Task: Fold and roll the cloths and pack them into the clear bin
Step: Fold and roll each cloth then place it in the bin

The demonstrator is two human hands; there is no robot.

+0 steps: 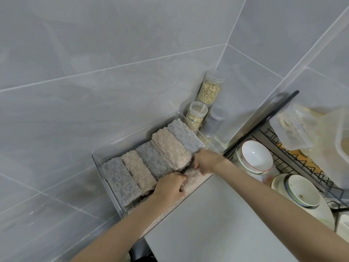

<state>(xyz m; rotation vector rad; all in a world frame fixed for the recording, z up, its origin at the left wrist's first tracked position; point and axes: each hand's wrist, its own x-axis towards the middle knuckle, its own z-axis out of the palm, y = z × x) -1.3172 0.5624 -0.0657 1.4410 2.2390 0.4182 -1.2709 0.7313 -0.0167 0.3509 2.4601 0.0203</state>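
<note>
1. The clear bin (pixel 132 137) sits at the back of the counter (pixel 207 224), against the wall.
2. Inside it, five rolled cloths (pixel 149 159) lie side by side in a row along the far side.
3. A sixth roll (pixel 191 178) lies in the bin in front of that row. The left hand (pixel 170 188) grips its left end and the right hand (pixel 205 161) grips its right end.
4. Three jars (pixel 195 116) stand in the corner, just behind the bin's right end.
5. To the right of the bin, a dish rack (pixel 294 165) holds bowls (pixel 255 156), with plastic tubs (pixel 294 129) behind them.
</note>
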